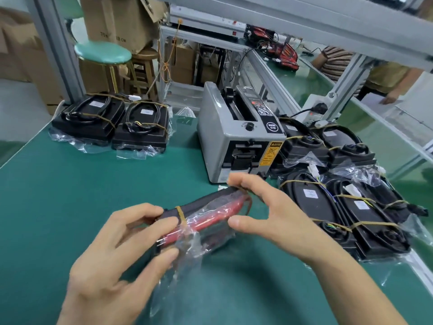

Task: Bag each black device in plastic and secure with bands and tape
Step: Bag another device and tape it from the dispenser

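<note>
A black device (pixel 206 201) with a red side, held on edge inside a clear plastic bag (pixel 187 249), is between my hands above the green mat. A tan rubber band (pixel 181 215) wraps its near end. My left hand (pixel 121 261) grips that near end with thumb and fingers. My right hand (pixel 260 207) pinches a second band (pixel 248 204) at the far end of the device. The bag's loose end hangs down toward me.
A grey tape dispenser (pixel 236 137) stands just behind the device. Two banded, bagged devices (pixel 112 124) lie at the back left and several more (pixel 339 195) are piled at the right. Stools, cardboard boxes and another person are beyond the bench (pixel 70 184).
</note>
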